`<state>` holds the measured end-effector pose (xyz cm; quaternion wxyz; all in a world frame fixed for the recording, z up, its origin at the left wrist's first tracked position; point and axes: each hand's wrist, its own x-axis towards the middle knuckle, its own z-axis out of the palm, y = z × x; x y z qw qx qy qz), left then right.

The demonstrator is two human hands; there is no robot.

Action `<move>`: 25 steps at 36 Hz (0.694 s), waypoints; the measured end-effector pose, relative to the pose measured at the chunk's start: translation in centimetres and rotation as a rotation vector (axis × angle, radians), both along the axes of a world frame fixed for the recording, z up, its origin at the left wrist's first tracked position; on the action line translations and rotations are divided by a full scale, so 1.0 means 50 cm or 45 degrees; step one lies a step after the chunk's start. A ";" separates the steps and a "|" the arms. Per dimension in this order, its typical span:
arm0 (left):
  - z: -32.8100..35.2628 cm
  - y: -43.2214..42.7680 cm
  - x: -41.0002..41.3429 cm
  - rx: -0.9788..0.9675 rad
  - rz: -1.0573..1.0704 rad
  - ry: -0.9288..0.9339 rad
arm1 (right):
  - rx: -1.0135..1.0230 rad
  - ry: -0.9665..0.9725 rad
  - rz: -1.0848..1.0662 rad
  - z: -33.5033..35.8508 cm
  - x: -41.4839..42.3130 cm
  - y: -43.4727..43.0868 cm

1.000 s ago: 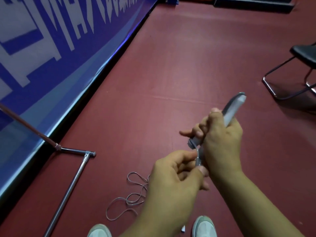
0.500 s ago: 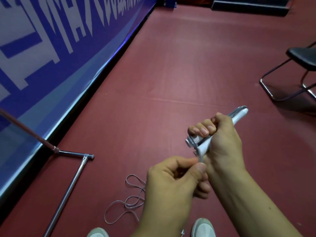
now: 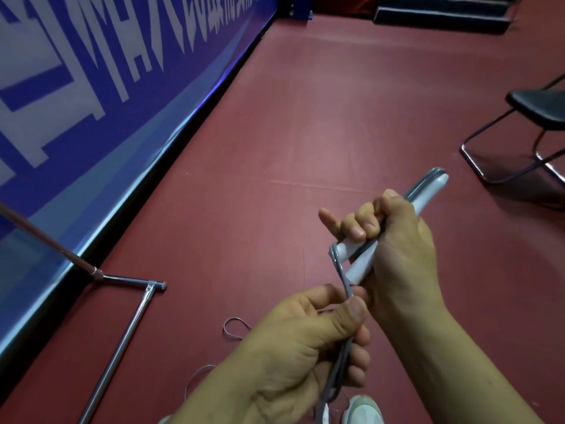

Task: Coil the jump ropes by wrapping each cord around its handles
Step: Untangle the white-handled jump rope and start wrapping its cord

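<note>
1. This looks like an indoor sports hall, of the kind used for court or table games.
2. A long blue barrier banner with large white lettering runs along the hall's edge.
3. Smooth red sports flooring spreads out from the banner's foot.
4. A metal brace lies on the floor just beside the banner.
5. A black chair on a tube frame stands well apart from the banner.
6. Past the banner's far end sits a dark low platform.
</note>
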<state>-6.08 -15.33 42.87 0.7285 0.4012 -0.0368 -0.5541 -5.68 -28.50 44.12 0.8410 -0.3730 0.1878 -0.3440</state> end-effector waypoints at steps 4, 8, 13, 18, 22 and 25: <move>0.000 0.000 0.005 0.047 -0.017 -0.030 | -0.236 0.016 -0.042 -0.004 -0.007 0.002; 0.001 0.000 0.010 0.095 0.020 -0.070 | -0.323 0.010 -0.074 -0.002 -0.007 0.007; 0.007 0.007 0.018 0.056 0.015 -0.094 | -0.303 -0.001 -0.060 0.001 -0.008 0.010; -0.011 -0.004 0.014 0.041 0.020 -0.151 | -0.225 -0.003 -0.044 0.003 -0.005 0.024; -0.015 -0.010 0.005 0.097 0.111 -0.485 | -0.132 -0.002 -0.025 0.003 -0.004 0.024; -0.015 -0.008 -0.009 0.398 0.224 -1.013 | -0.158 -0.008 -0.038 0.006 -0.004 0.019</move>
